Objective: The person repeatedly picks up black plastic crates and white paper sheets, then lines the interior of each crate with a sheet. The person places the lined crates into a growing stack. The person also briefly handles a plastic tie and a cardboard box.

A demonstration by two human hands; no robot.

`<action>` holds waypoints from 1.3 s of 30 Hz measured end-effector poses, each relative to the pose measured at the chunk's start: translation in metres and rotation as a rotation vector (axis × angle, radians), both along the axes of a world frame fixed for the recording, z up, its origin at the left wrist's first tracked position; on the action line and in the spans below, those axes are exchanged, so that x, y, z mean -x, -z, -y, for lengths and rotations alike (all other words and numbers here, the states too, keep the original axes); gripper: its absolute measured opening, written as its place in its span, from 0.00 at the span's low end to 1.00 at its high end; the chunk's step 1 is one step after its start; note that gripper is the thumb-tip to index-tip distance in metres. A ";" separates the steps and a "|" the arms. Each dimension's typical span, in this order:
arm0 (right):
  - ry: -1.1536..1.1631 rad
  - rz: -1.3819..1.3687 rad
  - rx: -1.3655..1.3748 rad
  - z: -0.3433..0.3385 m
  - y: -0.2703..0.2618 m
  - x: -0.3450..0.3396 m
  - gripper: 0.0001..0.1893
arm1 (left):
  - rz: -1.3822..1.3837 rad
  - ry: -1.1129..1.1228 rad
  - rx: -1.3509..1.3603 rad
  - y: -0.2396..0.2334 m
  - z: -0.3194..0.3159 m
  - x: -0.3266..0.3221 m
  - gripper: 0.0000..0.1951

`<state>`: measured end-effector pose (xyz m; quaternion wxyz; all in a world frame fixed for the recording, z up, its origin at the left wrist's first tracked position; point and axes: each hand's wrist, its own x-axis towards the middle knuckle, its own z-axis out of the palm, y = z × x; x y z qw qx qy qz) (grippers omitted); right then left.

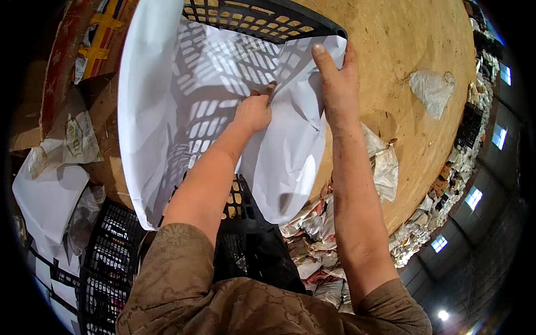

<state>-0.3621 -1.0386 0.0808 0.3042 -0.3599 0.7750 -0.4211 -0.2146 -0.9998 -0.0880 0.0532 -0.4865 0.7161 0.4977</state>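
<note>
A black plastic crate (pixel 268 21) with slotted walls stands before me, lined with a large white sheet (pixel 217 94) that looks like paper. The sheet spreads past the crate's sides and creases on the right. My left hand (pixel 254 112) reaches inside and touches the sheet near a fold at the inner corner. Whether its fingers pinch the fold or only press on it is unclear. At the upper right corner, my right hand (pixel 341 86) grips the rim and the sheet's edge, thumb on the inner side. Slotted light and shadow fall across the sheet.
More black crates (pixel 111 251) stand at lower left beside other white sheets (pixel 52 192). Crumpled plastic bags (pixel 433 93) lie on the tan floor (pixel 402 46) to the right. Filled sacks (pixel 318 247) are piled near my legs. A cardboard box (pixel 27 113) sits at far left.
</note>
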 end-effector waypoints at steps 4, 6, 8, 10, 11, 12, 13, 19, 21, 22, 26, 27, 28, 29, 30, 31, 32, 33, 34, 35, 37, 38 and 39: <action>0.010 -0.135 0.014 -0.007 -0.006 0.001 0.36 | 0.114 0.032 0.032 0.006 -0.004 0.007 0.29; 0.038 -0.044 -0.049 -0.013 -0.009 -0.003 0.33 | 0.132 0.067 -0.001 0.009 -0.003 0.008 0.30; -0.015 -0.148 0.007 -0.017 0.014 -0.003 0.32 | 0.098 0.067 -0.012 0.012 0.001 0.010 0.31; 0.005 -0.070 -0.042 -0.016 0.010 -0.013 0.31 | 0.100 0.054 -0.025 0.001 0.005 0.008 0.28; -0.005 -0.032 -0.018 -0.018 0.015 -0.012 0.31 | 0.024 -0.037 -0.017 0.008 -0.002 0.001 0.26; -0.015 0.006 0.009 -0.018 0.018 -0.011 0.31 | -0.051 -0.127 -0.005 0.018 -0.012 -0.009 0.25; -0.017 0.042 0.038 -0.018 0.020 -0.009 0.31 | -0.129 -0.209 0.009 0.010 -0.010 -0.015 0.24; 0.026 -0.053 -0.004 -0.021 0.018 -0.009 0.30 | -0.288 -0.320 0.063 -0.068 -0.011 -0.068 0.23; 0.016 -0.045 0.021 -0.020 0.011 -0.008 0.31 | -0.220 -0.448 -0.161 -0.069 0.031 -0.088 0.30; 0.002 -0.140 0.023 -0.018 0.006 -0.011 0.32 | -0.078 -0.495 -0.101 -0.032 0.053 -0.120 0.33; -0.043 -0.370 0.035 -0.023 -0.004 -0.013 0.35 | 0.192 -0.471 -0.012 0.017 0.075 -0.182 0.36; -0.022 -0.549 0.205 -0.029 -0.012 -0.017 0.32 | 0.189 -0.479 0.010 0.013 0.073 -0.175 0.36; -0.040 -0.421 0.208 -0.035 -0.031 -0.031 0.31 | 0.191 -0.493 0.035 0.011 0.069 -0.174 0.36; -0.051 -0.305 0.210 -0.041 -0.053 -0.048 0.29 | 0.182 -0.500 0.058 0.011 0.068 -0.170 0.36; -0.066 -0.113 0.141 -0.045 -0.062 -0.080 0.30 | 0.145 -0.442 0.317 0.063 0.065 -0.206 0.38; -0.042 0.035 0.043 -0.050 -0.056 -0.103 0.31 | 0.157 -0.463 0.207 0.060 0.066 -0.191 0.38; -0.044 -0.020 -0.033 -0.057 -0.034 -0.115 0.32 | 0.175 -0.476 0.099 0.039 0.066 -0.175 0.38; -0.052 -0.067 -0.104 -0.068 -0.005 -0.124 0.33 | 0.201 -0.492 -0.002 0.026 0.068 -0.167 0.39; 0.047 0.029 -0.237 -0.068 0.017 -0.130 0.33 | 0.274 -0.479 0.061 0.041 0.069 -0.175 0.39; 0.151 0.129 -0.374 -0.068 0.039 -0.134 0.33 | 0.350 -0.463 0.120 0.058 0.069 -0.183 0.40; 0.364 0.212 -0.437 -0.076 0.084 -0.131 0.34 | 0.310 -0.523 0.045 0.023 0.071 -0.160 0.40; 0.358 0.217 -0.415 -0.077 0.101 -0.133 0.33 | 0.233 -0.518 0.053 0.026 0.070 -0.168 0.40; 0.360 0.219 -0.401 -0.082 0.116 -0.133 0.33 | 0.212 -0.507 0.060 0.029 0.068 -0.171 0.41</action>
